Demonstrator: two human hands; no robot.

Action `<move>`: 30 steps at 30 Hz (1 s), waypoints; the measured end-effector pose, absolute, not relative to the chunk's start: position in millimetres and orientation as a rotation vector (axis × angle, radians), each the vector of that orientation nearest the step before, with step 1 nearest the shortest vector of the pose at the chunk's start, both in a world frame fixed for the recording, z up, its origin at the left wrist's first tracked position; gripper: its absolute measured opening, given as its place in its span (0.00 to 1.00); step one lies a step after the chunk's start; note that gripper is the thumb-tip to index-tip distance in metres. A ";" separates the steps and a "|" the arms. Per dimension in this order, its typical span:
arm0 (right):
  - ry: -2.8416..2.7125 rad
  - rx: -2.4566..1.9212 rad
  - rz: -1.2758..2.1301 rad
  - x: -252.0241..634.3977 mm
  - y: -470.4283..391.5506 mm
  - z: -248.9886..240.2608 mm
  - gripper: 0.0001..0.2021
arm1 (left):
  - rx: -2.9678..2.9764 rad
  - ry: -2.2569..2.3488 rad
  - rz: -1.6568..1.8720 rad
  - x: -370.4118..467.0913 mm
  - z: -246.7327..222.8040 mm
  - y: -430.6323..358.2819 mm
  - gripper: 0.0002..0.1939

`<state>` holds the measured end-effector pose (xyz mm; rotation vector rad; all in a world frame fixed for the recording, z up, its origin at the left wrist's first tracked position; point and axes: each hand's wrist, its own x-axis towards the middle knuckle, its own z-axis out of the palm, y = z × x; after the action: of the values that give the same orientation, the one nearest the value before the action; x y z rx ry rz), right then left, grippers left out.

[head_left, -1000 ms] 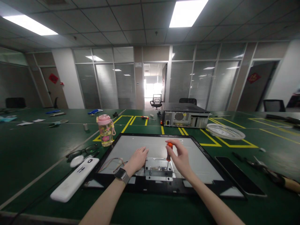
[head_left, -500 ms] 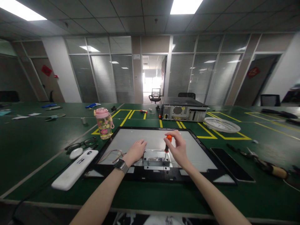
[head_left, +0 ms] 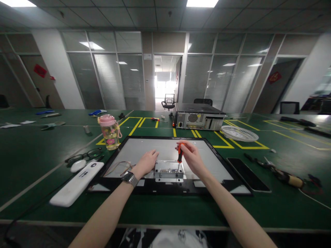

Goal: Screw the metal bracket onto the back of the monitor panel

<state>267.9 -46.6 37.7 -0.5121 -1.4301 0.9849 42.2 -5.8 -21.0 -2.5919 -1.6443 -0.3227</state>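
A display panel (head_left: 124,148) with a black frame and a grey back lies flat on the green table. On its near part sits a metal bracket (head_left: 168,179) with connectors along it. Fingers stretched out, my left hand (head_left: 147,162) rests on the panel at the bracket's left edge. My right hand (head_left: 191,156) is closed round the handle of an orange and black screwdriver (head_left: 180,155). The screwdriver stands nearly upright, its tip down at the bracket's right end. Thin coloured wires (head_left: 117,167) lie on the panel left of my left hand.
To the left are a pink-lidded bottle (head_left: 110,132), glasses (head_left: 85,155), a white mouse (head_left: 78,166) and a long white device (head_left: 77,186). A computer case (head_left: 199,117) and white basket (head_left: 239,133) stand behind. A phone (head_left: 248,174) and cabled tool (head_left: 287,177) lie right.
The whole view has shifted slightly. My right hand's fingers have turned around the screwdriver handle, from wide apart to closer round it. My left hand stays beside the bracket.
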 end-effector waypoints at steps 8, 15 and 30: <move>-1.309 -0.496 1.072 267.7 -46.8 42.7 0.13 | -2.596 -1.645 -0.349 41.8 -24.3 -3.2 0.21; -1.344 -0.442 1.199 266.9 -51.0 43.8 0.13 | -2.605 -1.630 -0.373 41.4 -24.3 -3.5 0.20; -1.402 -0.487 1.060 268.1 -47.0 38.1 0.12 | -2.596 -1.660 -0.386 40.3 -25.8 -1.6 0.21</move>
<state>268.1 -47.0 38.1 -0.4869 -1.4018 1.0602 40.3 -1.6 -25.8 -2.5962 -1.6602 -0.3856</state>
